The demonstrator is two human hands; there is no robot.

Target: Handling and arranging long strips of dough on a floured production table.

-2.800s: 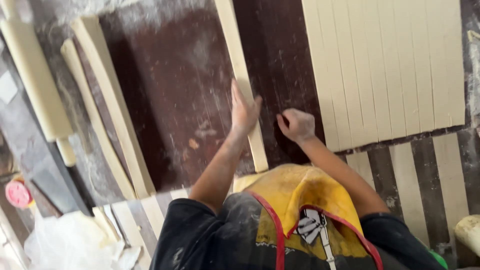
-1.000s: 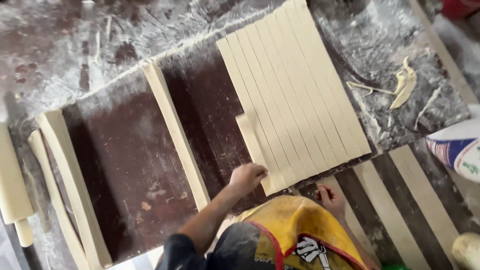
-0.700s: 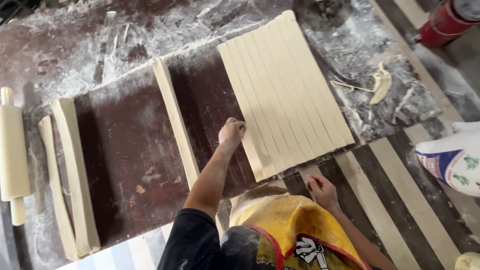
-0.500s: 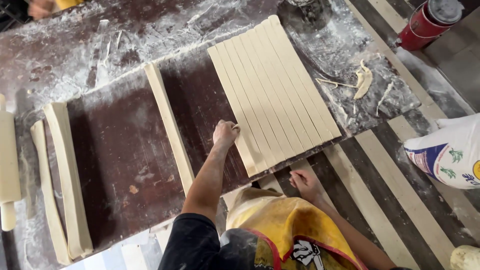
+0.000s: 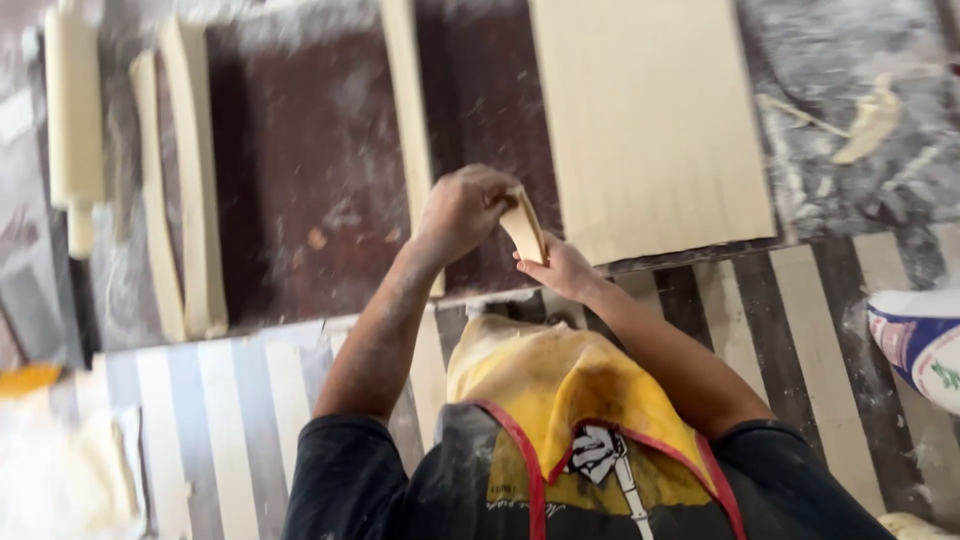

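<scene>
Grip: left hand (image 5: 462, 208) and right hand (image 5: 562, 268) both closed on a folded dough strip (image 5: 524, 226), fingers pinching it from either side.
Strip: lifted just above the dark floured board (image 5: 300, 170), beside the cut dough sheet (image 5: 645, 110) (edges blurred).
Nearby: one long strip (image 5: 405, 110) lies left of the hands.
Further left: two more strips (image 5: 180, 190), then a rolling pin (image 5: 73, 120).

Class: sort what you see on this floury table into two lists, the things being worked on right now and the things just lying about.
In hand:
left hand
right hand
dough strip, held between both hands
sheet of cut dough, right beside them

Lying about:
rolling pin
dough scraps
stacked strips at the left
single long strip
printed bag
</scene>
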